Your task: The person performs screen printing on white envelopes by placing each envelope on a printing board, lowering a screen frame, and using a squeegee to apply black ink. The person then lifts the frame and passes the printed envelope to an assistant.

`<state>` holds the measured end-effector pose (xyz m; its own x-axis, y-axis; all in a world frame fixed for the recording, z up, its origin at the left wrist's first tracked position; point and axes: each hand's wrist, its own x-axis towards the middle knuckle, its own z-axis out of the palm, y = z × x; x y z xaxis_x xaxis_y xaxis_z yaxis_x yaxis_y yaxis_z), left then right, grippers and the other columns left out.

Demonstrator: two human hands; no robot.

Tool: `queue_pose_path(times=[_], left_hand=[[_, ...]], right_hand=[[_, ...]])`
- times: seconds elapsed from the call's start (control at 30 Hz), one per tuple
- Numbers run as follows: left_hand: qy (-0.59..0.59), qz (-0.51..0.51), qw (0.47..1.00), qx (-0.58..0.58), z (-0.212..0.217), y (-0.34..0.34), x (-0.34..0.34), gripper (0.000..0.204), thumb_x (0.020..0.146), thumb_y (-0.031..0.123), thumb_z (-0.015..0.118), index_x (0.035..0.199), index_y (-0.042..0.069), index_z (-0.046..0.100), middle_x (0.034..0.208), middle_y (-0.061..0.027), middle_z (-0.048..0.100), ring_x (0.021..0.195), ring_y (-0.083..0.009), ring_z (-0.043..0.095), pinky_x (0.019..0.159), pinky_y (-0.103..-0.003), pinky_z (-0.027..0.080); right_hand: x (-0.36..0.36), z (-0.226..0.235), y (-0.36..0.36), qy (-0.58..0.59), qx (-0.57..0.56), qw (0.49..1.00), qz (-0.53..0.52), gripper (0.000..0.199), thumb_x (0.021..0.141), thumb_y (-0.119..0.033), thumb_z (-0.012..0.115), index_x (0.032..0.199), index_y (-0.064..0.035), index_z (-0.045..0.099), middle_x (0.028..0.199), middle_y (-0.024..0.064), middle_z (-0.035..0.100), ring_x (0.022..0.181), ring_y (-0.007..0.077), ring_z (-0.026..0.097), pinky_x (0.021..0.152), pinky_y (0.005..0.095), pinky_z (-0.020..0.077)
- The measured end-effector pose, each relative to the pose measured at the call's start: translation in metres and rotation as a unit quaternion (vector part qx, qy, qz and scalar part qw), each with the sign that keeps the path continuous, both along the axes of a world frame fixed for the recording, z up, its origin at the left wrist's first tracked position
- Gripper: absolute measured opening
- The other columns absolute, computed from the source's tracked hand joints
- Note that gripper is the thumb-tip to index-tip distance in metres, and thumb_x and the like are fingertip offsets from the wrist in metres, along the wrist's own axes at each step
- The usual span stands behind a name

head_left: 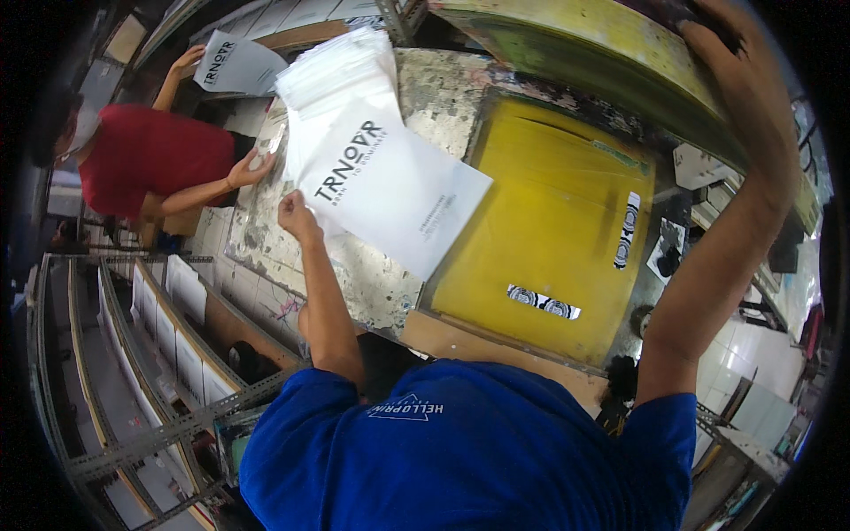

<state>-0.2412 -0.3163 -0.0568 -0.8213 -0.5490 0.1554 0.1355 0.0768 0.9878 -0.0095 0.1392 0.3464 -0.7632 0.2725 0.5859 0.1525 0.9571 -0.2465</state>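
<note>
My left hand (297, 215) pinches the near left edge of a white printed sheet (407, 190), thin like a plastic bag, with dark lettering. The sheet lies slanted, its right corner over the yellow printing board (540, 195) and its far left part against a fanned stack of white sheets (341, 75). At the upper right, my right hand (733, 49) grips the edge of a raised screen printing frame (611, 53); its fingertips are partly hidden. Two black-and-white patterned strips, one upright (627, 232) and one near the front (544, 302), lie on the yellow board.
A co-worker in a red shirt (164, 159) stands across at the left, holding another printed sheet (237, 64). A paint-stained table (261, 234) carries the stack and board. Racks with wooden-edged shelves (159, 310) fill the lower left; a wooden strip (496, 352) borders the board's front.
</note>
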Motion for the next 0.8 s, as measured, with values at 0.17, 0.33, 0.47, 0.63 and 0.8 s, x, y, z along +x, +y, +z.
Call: queue_pose_path(times=[0.17, 0.33, 0.47, 0.63, 0.8], left_hand=[[-0.061, 0.185, 0.979, -0.064, 0.006, -0.083, -0.009, 0.021, 0.093, 0.013, 0.072, 0.100, -0.005, 0.064, 0.093, -0.0149, 0.066, 0.091, -0.0251, 0.063, 0.079, -0.035, 0.052], [0.143, 0.212, 0.868, -0.425, 0.038, -0.040, 0.017, 0.031, 0.089, 0.021, 0.077, 0.105, -0.004, 0.069, 0.101, -0.0210, 0.070, 0.101, -0.0373, 0.065, 0.096, -0.046, 0.047], [0.224, -0.100, 0.839, -0.486, 0.039, 0.078, 0.075, 0.028, 0.078, 0.021, 0.084, 0.102, 0.011, 0.075, 0.097, -0.0050, 0.070, 0.095, -0.0253, 0.063, 0.086, -0.041, 0.043], [0.044, -0.203, 0.791, -0.575, 0.009, 0.138, 0.126, 0.032, 0.074, 0.026, 0.086, 0.105, 0.019, 0.080, 0.108, -0.0057, 0.062, 0.107, -0.0261, 0.053, 0.088, -0.044, 0.038], [0.056, -0.183, 0.793, -0.578, -0.002, 0.140, 0.131, 0.029, 0.074, 0.026, 0.086, 0.102, 0.021, 0.081, 0.116, -0.0084, 0.060, 0.112, -0.0289, 0.051, 0.091, -0.046, 0.037]], right_hand=[[0.002, -0.004, 0.010, 0.065, -0.013, 0.996, 0.051, 0.043, 0.081, -0.010, 0.059, 0.119, 0.0044, 0.072, 0.100, 0.0184, 0.075, 0.085, 0.0217, 0.067, 0.086, 0.0329, 0.0529], [0.000, -0.009, 0.009, 0.049, -0.048, 0.995, 0.068, 0.043, 0.080, -0.009, 0.059, 0.119, 0.0049, 0.072, 0.099, 0.0181, 0.075, 0.083, 0.0211, 0.067, 0.083, 0.0321, 0.0532], [0.000, -0.009, 0.011, 0.049, -0.069, 0.993, 0.076, 0.043, 0.080, -0.009, 0.059, 0.118, 0.0053, 0.072, 0.099, 0.0178, 0.075, 0.082, 0.0205, 0.067, 0.082, 0.0316, 0.0535], [0.000, -0.008, 0.013, 0.050, -0.087, 0.991, 0.083, 0.043, 0.079, -0.008, 0.059, 0.118, 0.0058, 0.071, 0.098, 0.0175, 0.075, 0.080, 0.0199, 0.067, 0.079, 0.0308, 0.0539], [-0.002, -0.008, 0.013, 0.053, -0.104, 0.989, 0.092, 0.043, 0.079, -0.007, 0.058, 0.118, 0.0063, 0.071, 0.098, 0.0172, 0.075, 0.079, 0.0192, 0.067, 0.077, 0.0301, 0.0542]])
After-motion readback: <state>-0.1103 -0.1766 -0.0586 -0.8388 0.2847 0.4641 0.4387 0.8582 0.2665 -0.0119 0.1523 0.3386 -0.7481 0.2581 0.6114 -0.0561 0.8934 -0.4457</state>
